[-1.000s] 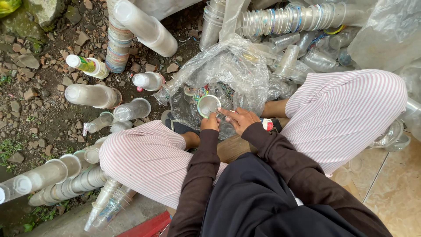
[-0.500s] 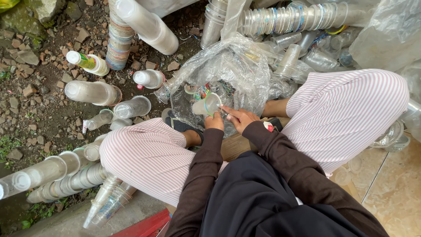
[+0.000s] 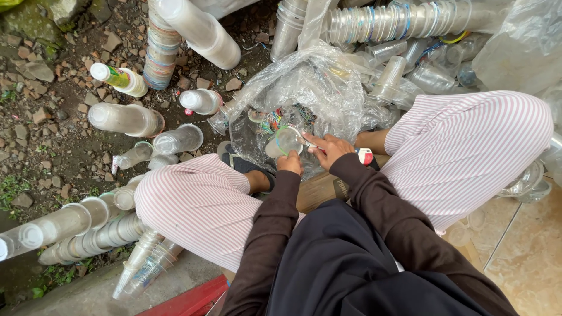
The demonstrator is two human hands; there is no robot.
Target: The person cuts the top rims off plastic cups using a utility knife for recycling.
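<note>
Head view, left hand (image 3: 290, 162) gripping clear round plastic cup (image 3: 285, 141), right hand (image 3: 328, 147) touching rim

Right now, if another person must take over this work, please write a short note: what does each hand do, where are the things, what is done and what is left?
Left hand: holds a clear plastic cup over the open clear plastic bag between the knees.
Right hand: fingers at the cup's rim; whether they grip anything there cannot be told.
Things: the bag holds colourful scraps. Long stacks of nested cups lie behind the bag, more stacks at the left on the gravel.
Done: many cups already stacked.
Left: the cup in hand, and loose cups on the ground, apparently unstacked.
</note>
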